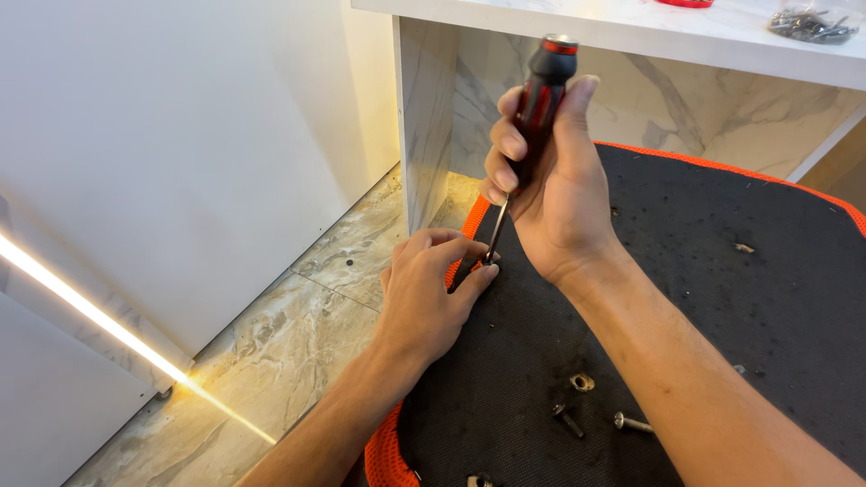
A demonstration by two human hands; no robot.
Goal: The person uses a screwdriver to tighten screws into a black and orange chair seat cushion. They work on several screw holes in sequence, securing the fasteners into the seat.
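1. Red-and-black screwdriver (538,99) gripped in right hand (555,194): fingers wrapped round the handle, thumb up along its side, handle tilted slightly right at the top.
2. Metal shaft runs down and a bit left from the fist; tip lands at the left fingertips near the pad's edge.
3. Left hand (424,293) lies palm down, fingers curled and pinching at the tip; whatever it pinches is too small and hidden to tell.
4. Left hand rests across the orange rim of the black pad (722,298), partly over the floor side.
5. Pad is black, dusty, with an orange mesh border; it fills the lower right of the view, and both forearms cross it.
6. Loose hardware on the pad near the bottom: a brass-coloured nut (583,382), a dark screw (569,420) just below it, a silver bolt (632,422) to the right, all well apart from the hands.
7. Another bit of metal (479,482) sits at the bottom edge, cut off by the frame.
8. Marble-look floor (298,334) lies left of the pad, with a bright light strip (90,311) along the base of a white panel (171,153).
9. White marble-pattern desk (631,32) stands behind the hands; its leg (424,126) reaches the floor just left of the screwdriver.
10. Bag of dark screws (812,22) on the desk top, far right corner.
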